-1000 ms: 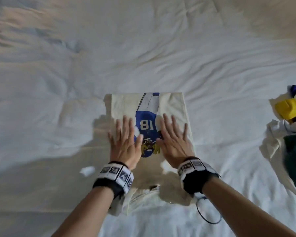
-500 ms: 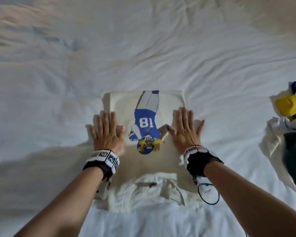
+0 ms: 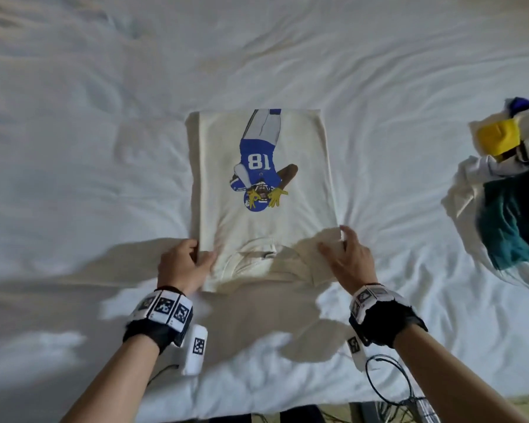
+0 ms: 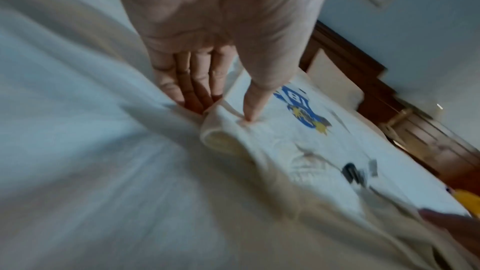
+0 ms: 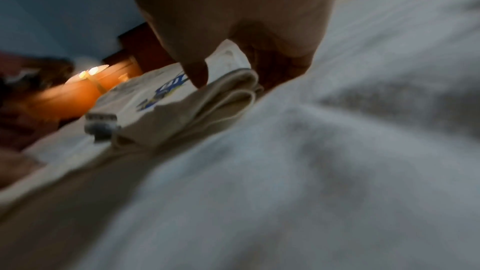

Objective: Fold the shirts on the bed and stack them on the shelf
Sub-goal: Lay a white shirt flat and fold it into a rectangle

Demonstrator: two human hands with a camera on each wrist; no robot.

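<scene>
A cream shirt (image 3: 263, 227) with a blue number 18 player print lies folded into a narrow rectangle in the middle of the bed, collar end nearest me. My left hand (image 3: 193, 257) pinches its near left edge, thumb on top and fingers slid underneath, as the left wrist view shows on the shirt (image 4: 262, 137). My right hand (image 3: 339, 248) pinches the near right edge, thumb on top of the layered shirt (image 5: 215, 98) in the right wrist view. Both near corners are slightly raised.
The white, wrinkled bed sheet (image 3: 104, 148) spreads all around. A heap of unfolded clothes (image 3: 513, 190), yellow, white and teal, lies at the right edge. A dark wooden headboard (image 4: 363, 81) and a wall stand beyond the bed. Cables hang near my right wrist.
Both hands slid from lying flat on the middle of the shirt back toward me to its near side edges, and they now pinch the fabric there.
</scene>
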